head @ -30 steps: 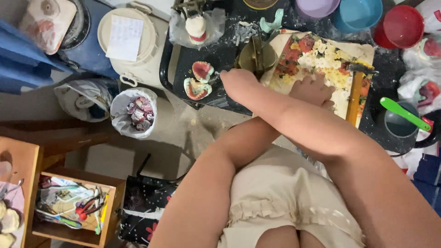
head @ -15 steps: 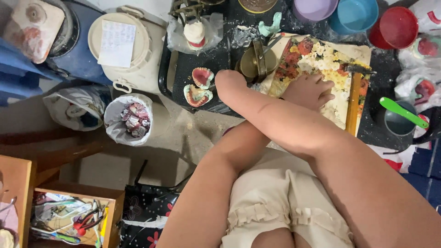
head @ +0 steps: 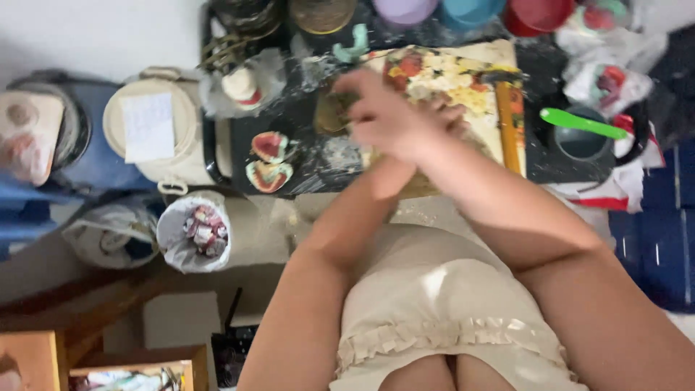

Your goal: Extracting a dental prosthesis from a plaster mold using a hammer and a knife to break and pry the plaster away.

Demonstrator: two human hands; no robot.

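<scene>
My right hand (head: 387, 116) is blurred and reaches from the right across my left forearm, fingers spread and pointing up-left, with nothing seen in it. It hovers over the near left corner of a wooden cutting board (head: 510, 123) covered in chopped yellow and red food (head: 452, 76). My left hand (head: 450, 117) is mostly hidden beneath it, only fingertips showing on the board. A dark round object (head: 327, 114) lies just left of my right hand.
Two halved red fruit pieces (head: 268, 161) lie on the black tray (head: 304, 166). A green spatula (head: 583, 123) rests on a dark pot at right. Purple, blue and red bowls (head: 539, 14) line the back. A cream lidded pot (head: 148, 130) and a bag of wrappers (head: 199, 232) stand left.
My right hand has drawn back to the right from the tray's edge and now sits over my left hand on the board. The view has shifted slightly.
</scene>
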